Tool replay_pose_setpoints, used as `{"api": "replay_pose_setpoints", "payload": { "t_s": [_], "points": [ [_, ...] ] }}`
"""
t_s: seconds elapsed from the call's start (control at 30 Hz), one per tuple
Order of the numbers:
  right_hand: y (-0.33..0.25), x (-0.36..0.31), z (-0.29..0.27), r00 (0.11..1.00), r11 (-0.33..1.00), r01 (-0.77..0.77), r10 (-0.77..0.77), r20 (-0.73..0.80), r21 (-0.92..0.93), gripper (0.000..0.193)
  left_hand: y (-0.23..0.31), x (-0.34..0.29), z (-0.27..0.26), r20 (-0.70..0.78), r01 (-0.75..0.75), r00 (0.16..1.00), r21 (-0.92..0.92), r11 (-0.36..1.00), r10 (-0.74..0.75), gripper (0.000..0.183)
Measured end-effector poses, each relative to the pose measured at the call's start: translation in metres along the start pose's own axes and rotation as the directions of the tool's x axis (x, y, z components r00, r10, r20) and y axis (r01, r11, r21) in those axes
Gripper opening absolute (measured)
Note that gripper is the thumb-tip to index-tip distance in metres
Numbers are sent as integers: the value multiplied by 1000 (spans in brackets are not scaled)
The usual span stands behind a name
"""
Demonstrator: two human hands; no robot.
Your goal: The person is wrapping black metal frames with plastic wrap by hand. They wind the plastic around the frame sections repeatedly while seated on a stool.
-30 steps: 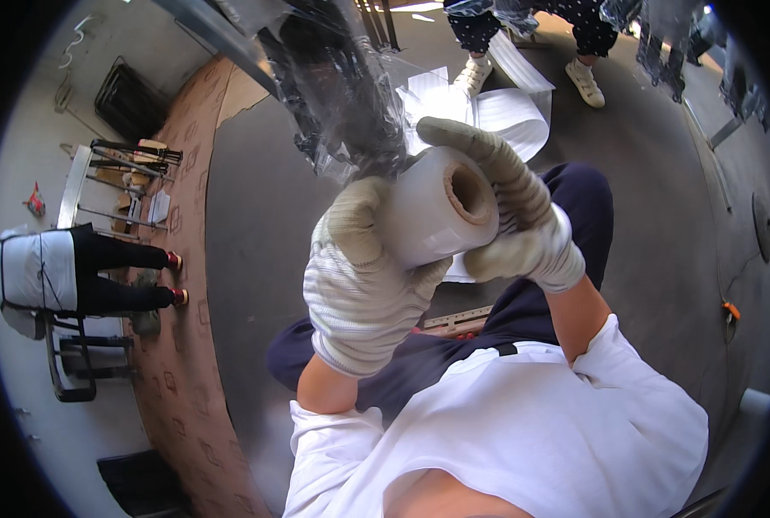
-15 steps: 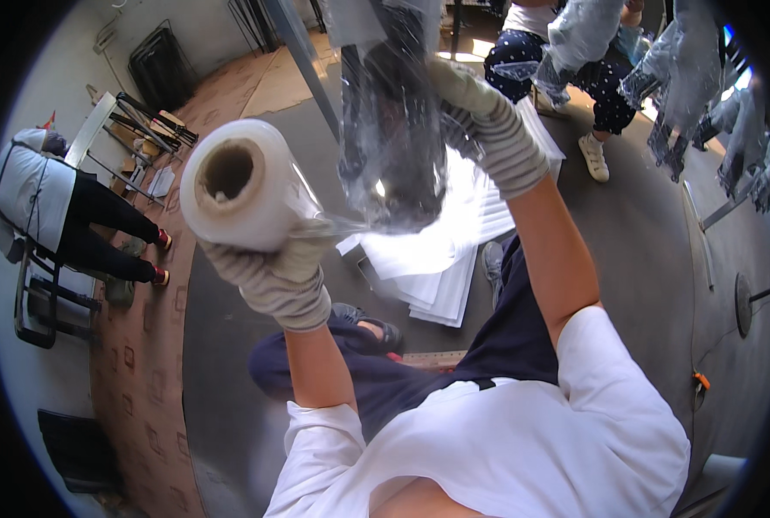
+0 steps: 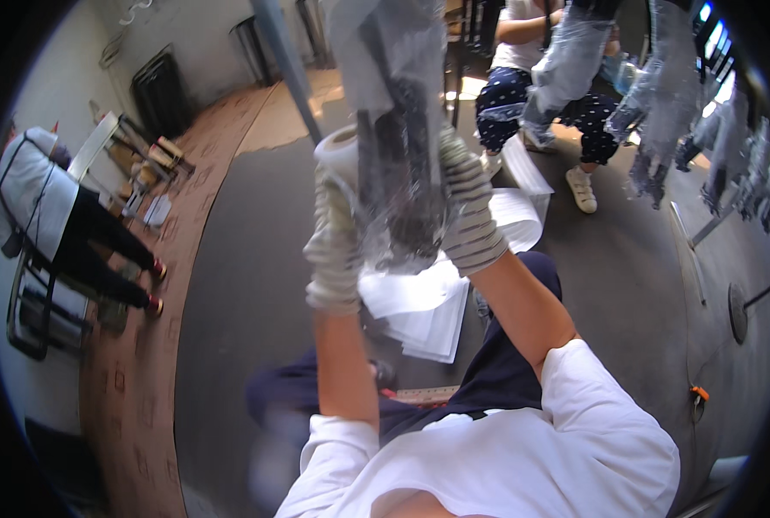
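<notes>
The dark piece wrapped in clear film (image 3: pixel 402 164) is upright in front of the person, between the two gloved hands, its top running out past the upper edge. The roll of film (image 3: pixel 340 148) is close against its left side, and the left hand (image 3: pixel 331 220) has its grip around the roll. The right hand (image 3: pixel 466 207) is at the piece's right side, its fingers partly hidden behind it, so whether that grip grasps anything cannot be told. The step in hand looks like passing film around the piece; the next move seems to call for a steady hold on the roll, even tension and free room behind. Beyond, white sheets (image 3: pixel 437 335) lie on the grey floor (image 3: pixel 255 259), other wrapped pieces (image 3: pixel 566 69) hang to the right, and a co-worker in patterned trousers (image 3: pixel 501 108) sits beyond.
</notes>
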State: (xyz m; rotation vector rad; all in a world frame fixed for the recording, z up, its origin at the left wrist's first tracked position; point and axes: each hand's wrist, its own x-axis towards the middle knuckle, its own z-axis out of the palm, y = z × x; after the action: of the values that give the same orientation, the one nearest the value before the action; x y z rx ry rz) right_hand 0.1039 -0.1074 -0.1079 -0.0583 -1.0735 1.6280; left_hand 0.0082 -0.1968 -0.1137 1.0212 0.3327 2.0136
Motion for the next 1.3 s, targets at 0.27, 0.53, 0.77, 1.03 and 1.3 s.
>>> {"api": "replay_pose_setpoints", "payload": {
  "t_s": [0.27, 0.53, 0.77, 1.03, 1.3],
  "points": [
    [-33, 11, 11, 943, 883, -327, 283, 173, 337, 19, 0, 6, -25, -151, -85, 965, 586, 806, 212, 69],
    [-28, 36, -13, 809, 857, -482, 354, 470, 184, 26, -25, 13, 18, 84, -267, 895, 888, 375, 439, 67],
    [-33, 45, -13, 976, 425, 181, 35, 216, -887, 34, -10, 39, 5, -122, 283, 952, 7, 959, -280, 40],
    [-48, 54, -38, 989, 843, -8, 86, 121, -537, 44, -11, 36, 83, 121, 333, 936, 1, 943, -331, 53],
    [-40, 57, -50, 1000, 792, 10, -22, -13, -611, 42, -20, 45, 50, -29, 203, 976, 482, 853, -216, 50]
  ]
}}
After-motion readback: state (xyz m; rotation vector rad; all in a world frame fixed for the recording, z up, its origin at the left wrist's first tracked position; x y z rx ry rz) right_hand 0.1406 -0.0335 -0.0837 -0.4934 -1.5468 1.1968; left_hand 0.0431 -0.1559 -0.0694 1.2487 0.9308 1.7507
